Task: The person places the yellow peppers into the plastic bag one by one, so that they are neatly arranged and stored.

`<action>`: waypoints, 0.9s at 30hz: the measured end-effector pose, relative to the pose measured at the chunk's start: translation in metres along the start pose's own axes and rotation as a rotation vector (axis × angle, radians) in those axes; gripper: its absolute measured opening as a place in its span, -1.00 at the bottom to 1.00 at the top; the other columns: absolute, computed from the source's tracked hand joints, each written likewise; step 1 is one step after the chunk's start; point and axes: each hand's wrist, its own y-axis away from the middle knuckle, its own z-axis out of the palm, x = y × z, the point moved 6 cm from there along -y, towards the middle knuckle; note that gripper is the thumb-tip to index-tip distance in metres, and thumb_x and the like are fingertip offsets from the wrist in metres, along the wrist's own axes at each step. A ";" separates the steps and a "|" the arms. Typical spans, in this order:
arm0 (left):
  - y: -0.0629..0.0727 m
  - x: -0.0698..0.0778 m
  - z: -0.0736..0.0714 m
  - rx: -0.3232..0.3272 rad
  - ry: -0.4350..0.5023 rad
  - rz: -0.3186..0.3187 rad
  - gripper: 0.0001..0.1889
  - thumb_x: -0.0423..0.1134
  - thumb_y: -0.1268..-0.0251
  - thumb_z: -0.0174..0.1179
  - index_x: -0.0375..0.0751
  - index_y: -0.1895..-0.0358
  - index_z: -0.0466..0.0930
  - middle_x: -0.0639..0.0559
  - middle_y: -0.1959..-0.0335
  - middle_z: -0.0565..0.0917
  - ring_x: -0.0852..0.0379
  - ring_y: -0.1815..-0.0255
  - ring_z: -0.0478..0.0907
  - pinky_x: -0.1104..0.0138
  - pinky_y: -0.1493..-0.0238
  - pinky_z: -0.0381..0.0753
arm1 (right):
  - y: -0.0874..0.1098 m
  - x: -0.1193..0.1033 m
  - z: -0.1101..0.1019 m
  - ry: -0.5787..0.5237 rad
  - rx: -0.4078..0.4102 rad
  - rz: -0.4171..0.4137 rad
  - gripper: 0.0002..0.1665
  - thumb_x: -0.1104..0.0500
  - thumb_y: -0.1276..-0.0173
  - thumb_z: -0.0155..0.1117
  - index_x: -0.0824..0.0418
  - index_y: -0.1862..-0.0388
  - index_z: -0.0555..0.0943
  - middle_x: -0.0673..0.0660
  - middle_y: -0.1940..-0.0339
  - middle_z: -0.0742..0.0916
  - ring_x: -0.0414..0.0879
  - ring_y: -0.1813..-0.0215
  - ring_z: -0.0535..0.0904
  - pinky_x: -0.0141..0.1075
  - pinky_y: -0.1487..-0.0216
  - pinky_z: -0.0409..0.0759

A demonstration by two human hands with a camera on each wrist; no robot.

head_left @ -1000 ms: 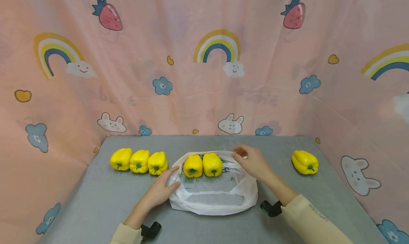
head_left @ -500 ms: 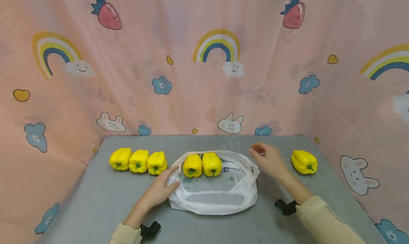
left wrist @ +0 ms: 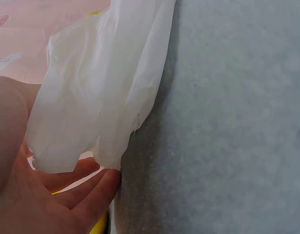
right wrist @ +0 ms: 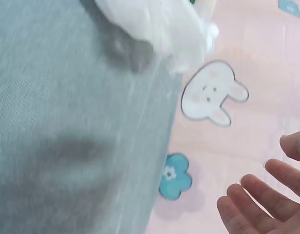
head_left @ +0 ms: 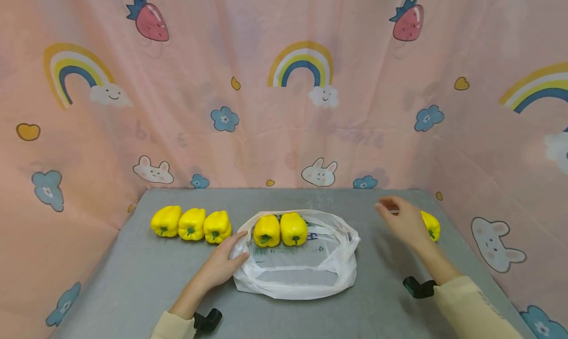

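The plastic bag (head_left: 295,285) lies near the middle of the grey tabletop (head_left: 146,284), its mouth spread wide and its white film crumpled around the rim. Within that rim, toward the far side, I see two yellow peppers (head_left: 294,229) side by side and touching, their green stems facing me. Some print shows on the film next to them.

At the bag's left edge I have the left hand (head_left: 224,260), its fingers relaxed and the thumb standing apart from them. My left wrist view shows the film lying against those fingers, so I read this as a light touch and not a grip.

The right hand (head_left: 406,225) is well apart from the bag, raised above the tabletop, with its fingers loosely bent, spread and free of any object. It covers part of a lone pepper (head_left: 433,225) in my head view, so I can't tell whether the two touch.

To the left of the bag, three more peppers (head_left: 192,224) sit in a close row, the nearest one just beside the left hand's fingertips. Pale sleeves (head_left: 472,304) cover both forearms, and a pink curtain (head_left: 301,127) printed with rainbows, strawberries and rabbits hangs behind everything.
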 end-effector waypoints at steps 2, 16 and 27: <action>0.000 0.000 0.000 -0.002 0.003 -0.010 -0.40 -0.15 -0.45 0.25 -0.03 -0.51 0.36 -0.19 -0.49 0.37 -0.24 -0.52 0.24 -0.25 -0.45 0.19 | 0.001 0.007 -0.005 -0.004 0.019 0.001 -0.44 -0.04 -0.62 0.09 0.43 -0.25 0.53 0.44 -0.13 0.65 0.34 -0.14 0.57 0.23 -0.11 0.57; -0.001 -0.001 -0.001 -0.007 0.013 -0.018 -0.40 -0.16 -0.45 0.25 -0.03 -0.51 0.35 -0.17 -0.50 0.36 -0.23 -0.53 0.23 -0.25 -0.46 0.17 | 0.003 0.058 -0.035 0.024 0.111 0.033 -0.45 0.01 -0.62 0.08 0.49 -0.23 0.52 0.49 -0.12 0.63 0.37 -0.15 0.53 0.22 -0.10 0.52; -0.001 -0.001 0.001 -0.009 0.015 -0.015 -0.40 -0.16 -0.45 0.24 -0.03 -0.51 0.35 -0.19 -0.50 0.36 -0.24 -0.53 0.23 -0.26 -0.45 0.18 | 0.005 0.094 -0.047 0.035 0.073 0.154 -0.36 -0.04 -0.66 -0.04 0.53 -0.31 0.43 0.59 -0.24 0.48 0.47 -0.23 0.38 0.39 -0.12 0.44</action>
